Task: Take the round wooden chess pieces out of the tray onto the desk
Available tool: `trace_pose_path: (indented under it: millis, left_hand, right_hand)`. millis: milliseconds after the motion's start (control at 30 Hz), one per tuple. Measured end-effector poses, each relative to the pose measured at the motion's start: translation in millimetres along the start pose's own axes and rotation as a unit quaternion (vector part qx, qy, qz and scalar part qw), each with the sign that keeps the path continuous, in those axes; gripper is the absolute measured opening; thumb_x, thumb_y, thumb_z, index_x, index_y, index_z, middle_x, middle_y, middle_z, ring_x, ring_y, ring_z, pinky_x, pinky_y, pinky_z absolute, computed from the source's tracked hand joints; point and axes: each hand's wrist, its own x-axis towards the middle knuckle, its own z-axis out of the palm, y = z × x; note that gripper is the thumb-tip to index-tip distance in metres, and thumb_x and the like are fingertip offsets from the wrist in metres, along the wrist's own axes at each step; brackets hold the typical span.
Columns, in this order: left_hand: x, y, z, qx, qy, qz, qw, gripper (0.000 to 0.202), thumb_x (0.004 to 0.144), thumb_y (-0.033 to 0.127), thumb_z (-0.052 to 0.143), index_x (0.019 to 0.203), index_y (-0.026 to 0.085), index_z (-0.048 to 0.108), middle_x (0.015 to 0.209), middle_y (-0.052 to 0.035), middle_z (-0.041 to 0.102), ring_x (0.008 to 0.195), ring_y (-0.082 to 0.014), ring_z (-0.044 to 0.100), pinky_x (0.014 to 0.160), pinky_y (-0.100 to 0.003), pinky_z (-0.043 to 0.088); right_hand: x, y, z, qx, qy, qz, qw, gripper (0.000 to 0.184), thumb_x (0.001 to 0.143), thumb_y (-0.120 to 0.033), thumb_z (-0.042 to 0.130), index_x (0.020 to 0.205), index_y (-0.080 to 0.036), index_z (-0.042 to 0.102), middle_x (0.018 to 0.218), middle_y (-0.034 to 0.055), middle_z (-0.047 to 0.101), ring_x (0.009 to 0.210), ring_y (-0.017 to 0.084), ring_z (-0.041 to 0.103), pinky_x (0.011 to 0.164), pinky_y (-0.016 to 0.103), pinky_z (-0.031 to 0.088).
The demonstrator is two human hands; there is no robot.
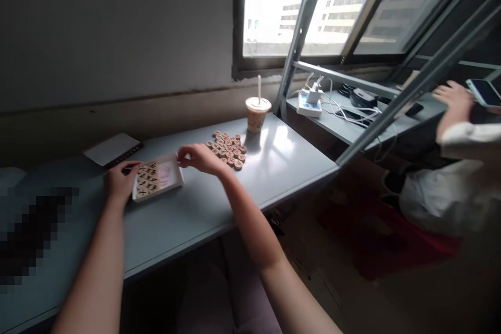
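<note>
A shallow white box (pixel 169 187) lies on the grey desk, with round wooden Chinese chess pieces (pixel 147 178) with black characters in rows in its left part. The bare right part of its floor shows faint pinkish marks. My left hand (pixel 120 181) is closed on the box's left edge. At the far right corner of the box, my right hand (pixel 200 158) has thumb and fingers pinched together; what is between them, if anything, I cannot make out. Just beyond that hand, a loose cluster of pieces (pixel 230 149) with reddish characters is spread on the desk.
A cup (pixel 256 115) with a straw stands behind the cluster. At the back left lies a flat white thing (pixel 114 149) with a dark edge. A metal frame post (pixel 294 36) rises at the desk's right end. Beyond are a power strip (pixel 309 104), cables and a person holding a phone (pixel 485 93).
</note>
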Motion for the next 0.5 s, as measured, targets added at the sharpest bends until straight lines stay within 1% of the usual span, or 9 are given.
trace_pose_path:
  millis: [67, 100, 133, 167, 200, 267, 367, 433, 500]
  left_hand:
    - [-1, 1, -0.5, -0.031, -0.014, 0.010, 0.999, 0.025, 0.074, 0.023, 0.053, 0.091, 0.012, 0.068, 0.084, -0.0046, 0.068, 0.074, -0.0155, 0.057, 0.072, -0.025, 0.044]
    - [-2, 1, -0.3, -0.044, -0.023, 0.020, 0.999, 0.025, 0.074, 0.023, 0.053, 0.089, 0.012, 0.068, 0.085, -0.0058, 0.069, 0.075, -0.0164, 0.058, 0.072, -0.026, 0.045]
    - [-2, 2, 0.1, -0.048, -0.017, 0.023, 0.998, 0.024, 0.074, 0.023, 0.052, 0.087, 0.012, 0.068, 0.086, -0.0063, 0.069, 0.075, -0.0172, 0.059, 0.072, -0.026, 0.045]
    - [-1, 2, 0.7, -0.051, -0.010, 0.022, 0.998, 0.023, 0.074, 0.022, 0.051, 0.086, 0.013, 0.068, 0.086, -0.0065, 0.069, 0.075, -0.0179, 0.060, 0.071, -0.027, 0.045]
    - [-1, 3, 1.3, -0.059, -0.009, 0.026, 0.998, 0.022, 0.074, 0.021, 0.050, 0.084, 0.014, 0.068, 0.086, -0.0063, 0.069, 0.075, -0.0181, 0.060, 0.071, -0.027, 0.046]
    - [-1, 3, 2.3, -0.068, 0.003, 0.033, 0.997, 0.021, 0.074, 0.020, 0.049, 0.083, 0.016, 0.067, 0.086, -0.0059, 0.069, 0.076, -0.0183, 0.062, 0.073, -0.027, 0.046]
    - [-3, 3, 2.3, -0.071, 0.006, 0.041, 0.997, 0.021, 0.075, 0.020, 0.047, 0.083, 0.017, 0.066, 0.086, -0.0063, 0.069, 0.077, -0.0186, 0.062, 0.073, -0.029, 0.047]
    - [-5, 2, 2.1, -0.067, 0.005, 0.046, 0.997, 0.022, 0.076, 0.021, 0.045, 0.083, 0.017, 0.066, 0.088, -0.0062, 0.069, 0.078, -0.0189, 0.062, 0.073, -0.030, 0.047]
    - [-5, 3, 2.2, -0.071, 0.005, 0.049, 0.996, 0.022, 0.077, 0.021, 0.045, 0.083, 0.018, 0.065, 0.089, -0.0061, 0.069, 0.079, -0.0192, 0.062, 0.074, -0.030, 0.047]
  right_hand:
    - [-8, 12, -14, -0.015, -0.044, -0.012, 0.999, 0.010, 0.077, -0.007, 0.057, 0.075, -0.012, 0.065, 0.070, -0.0016, 0.065, 0.066, 0.007, 0.054, 0.065, 0.017, 0.036]
    - [-12, 19, -19, -0.028, -0.074, -0.005, 0.997, 0.010, 0.073, -0.005, 0.060, 0.068, -0.012, 0.065, 0.063, -0.0016, 0.063, 0.061, 0.008, 0.054, 0.062, 0.018, 0.037]
    - [-14, 25, -22, -0.063, -0.093, 0.061, 0.992, 0.008, 0.071, -0.007, 0.063, 0.068, -0.014, 0.065, 0.063, -0.0014, 0.062, 0.061, 0.009, 0.054, 0.062, 0.019, 0.038]
    - [-16, 31, -23, -0.107, -0.073, 0.132, 0.983, 0.005, 0.069, -0.010, 0.066, 0.068, -0.015, 0.064, 0.065, -0.0004, 0.062, 0.065, 0.011, 0.055, 0.063, 0.020, 0.039]
    - [-17, 35, -23, -0.128, -0.050, 0.142, 0.980, 0.005, 0.069, -0.011, 0.066, 0.071, -0.015, 0.064, 0.072, 0.0019, 0.062, 0.071, 0.014, 0.056, 0.065, 0.022, 0.040]
    - [-20, 42, -20, -0.150, -0.007, 0.139, 0.979, 0.012, 0.071, -0.008, 0.062, 0.081, -0.014, 0.063, 0.086, 0.0059, 0.061, 0.085, 0.017, 0.055, 0.074, 0.025, 0.041]
    - [-24, 45, -15, -0.177, 0.039, 0.143, 0.973, 0.023, 0.072, 0.000, 0.051, 0.089, -0.014, 0.060, 0.094, 0.0088, 0.057, 0.085, 0.017, 0.054, 0.075, 0.027, 0.042]
    - [-23, 41, -12, -0.216, 0.067, 0.152, 0.962, 0.027, 0.072, 0.002, 0.048, 0.090, -0.014, 0.060, 0.097, 0.0109, 0.055, 0.085, 0.018, 0.054, 0.073, 0.029, 0.042]
    - [-15, 31, -6, -0.239, 0.095, 0.126, 0.958, 0.027, 0.074, 0.000, 0.048, 0.092, -0.016, 0.060, 0.100, 0.0110, 0.054, 0.089, 0.021, 0.053, 0.074, 0.031, 0.042]
